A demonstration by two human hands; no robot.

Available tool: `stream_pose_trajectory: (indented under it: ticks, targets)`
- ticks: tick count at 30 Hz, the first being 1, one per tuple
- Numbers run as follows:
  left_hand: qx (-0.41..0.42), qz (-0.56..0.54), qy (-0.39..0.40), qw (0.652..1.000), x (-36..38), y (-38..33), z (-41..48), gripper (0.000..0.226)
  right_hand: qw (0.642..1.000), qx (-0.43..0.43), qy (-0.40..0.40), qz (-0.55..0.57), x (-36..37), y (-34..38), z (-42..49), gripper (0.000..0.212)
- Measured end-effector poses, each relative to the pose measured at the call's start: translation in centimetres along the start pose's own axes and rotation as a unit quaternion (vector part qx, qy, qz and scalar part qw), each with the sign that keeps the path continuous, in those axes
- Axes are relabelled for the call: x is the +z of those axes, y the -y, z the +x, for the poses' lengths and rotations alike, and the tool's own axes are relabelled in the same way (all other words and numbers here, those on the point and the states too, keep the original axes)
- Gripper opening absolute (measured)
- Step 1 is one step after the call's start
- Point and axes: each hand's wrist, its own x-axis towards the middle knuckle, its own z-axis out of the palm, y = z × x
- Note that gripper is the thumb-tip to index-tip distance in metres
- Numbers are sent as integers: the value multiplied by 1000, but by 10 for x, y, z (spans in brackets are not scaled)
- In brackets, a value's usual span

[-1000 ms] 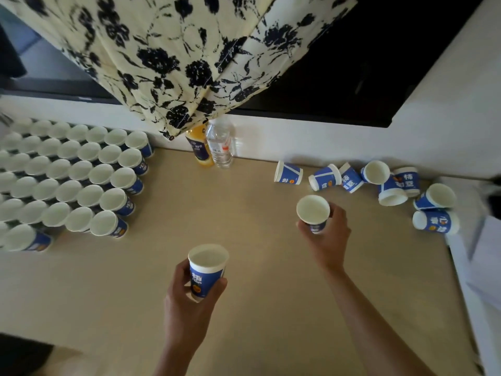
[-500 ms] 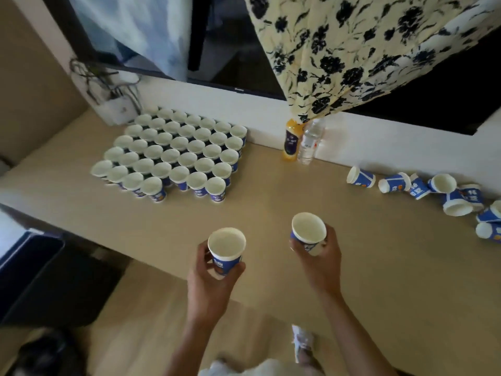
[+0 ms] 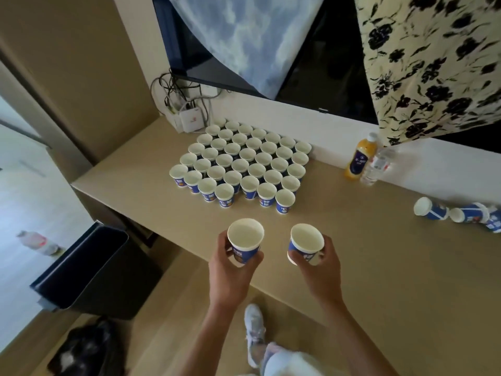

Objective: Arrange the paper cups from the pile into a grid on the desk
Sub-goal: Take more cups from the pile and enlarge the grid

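A grid of several upright blue-and-white paper cups (image 3: 241, 165) stands on the beige desk (image 3: 379, 253) at its left back. My left hand (image 3: 230, 272) grips one upright paper cup (image 3: 245, 241) above the desk's front edge. My right hand (image 3: 317, 270) grips a second cup (image 3: 307, 244) beside it, tilted slightly. Both held cups hover just in front of the grid's nearest row. The pile of cups (image 3: 458, 214) lies on its side at the right edge of view, partly cut off.
An orange juice bottle (image 3: 359, 158) and a clear water bottle (image 3: 376, 166) stand against the back wall right of the grid. A white router with cables (image 3: 191, 118) sits at the back left corner. A dark bin (image 3: 95, 270) stands on the floor left of the desk.
My view has swung left, bringing the grid to the centre and the pile to the right edge. Both hands, each still holding a cup, have moved closer together and nearer the grid.
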Motion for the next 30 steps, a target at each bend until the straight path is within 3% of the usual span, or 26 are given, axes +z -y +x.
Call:
stream_pose_trajectory:
  ticks: [9,18,30]
  targets:
    - [22,57,54,997,-25,24,121,60,999,34,-18,30,104,-7,68,55]
    - [-19,66,79,995,-45,61,210,57,996,80,-46,3,185,-23,92,57]
    - [-2,65,201,977,-47,88,292,62,984,140,-102,-46,252,-70,122,64]
